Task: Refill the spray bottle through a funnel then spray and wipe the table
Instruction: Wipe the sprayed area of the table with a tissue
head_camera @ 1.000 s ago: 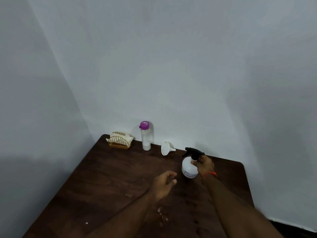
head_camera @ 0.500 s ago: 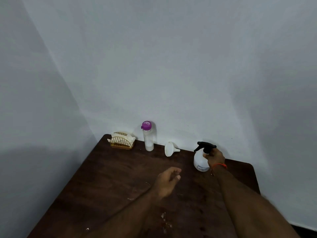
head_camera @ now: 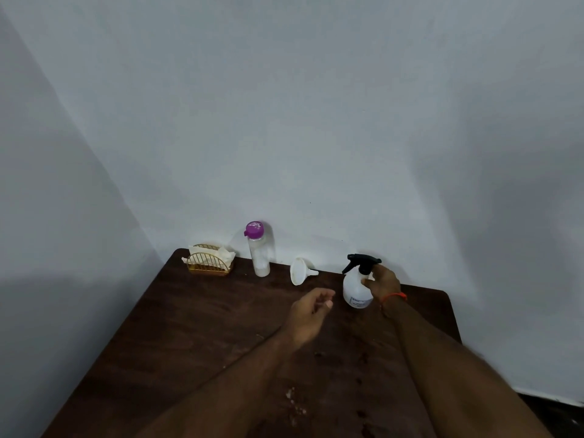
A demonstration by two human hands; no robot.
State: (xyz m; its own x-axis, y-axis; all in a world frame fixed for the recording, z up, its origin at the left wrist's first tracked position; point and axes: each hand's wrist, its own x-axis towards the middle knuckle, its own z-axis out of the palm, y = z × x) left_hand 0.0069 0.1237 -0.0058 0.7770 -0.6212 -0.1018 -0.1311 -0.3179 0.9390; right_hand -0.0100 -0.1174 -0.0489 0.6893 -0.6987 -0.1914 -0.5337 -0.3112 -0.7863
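right hand point(head_camera: 384, 284) grips spray bottle point(head_camera: 356, 287) near table point(head_camera: 196, 327) back edge; left hand point(head_camera: 311, 312) loosely curled.

Both arms reach forward; left hand point(head_camera: 311, 311) hangs loosely curled, right hand point(head_camera: 384, 284) fingers curled.

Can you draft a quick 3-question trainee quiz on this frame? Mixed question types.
1. True or false: the white funnel is seated in the neck of the spray bottle.
2. Which hand grips the spray bottle? A) left hand B) right hand C) both
3. Fill in: the water bottle standing by the wall has a ___ cap.

Key
1. False. The funnel lies on its side on the table, between the water bottle and the spray bottle, whose black trigger head is on.
2. B. The left hand hovers over the table with loosely curled fingers and holds nothing.
3. Purple.
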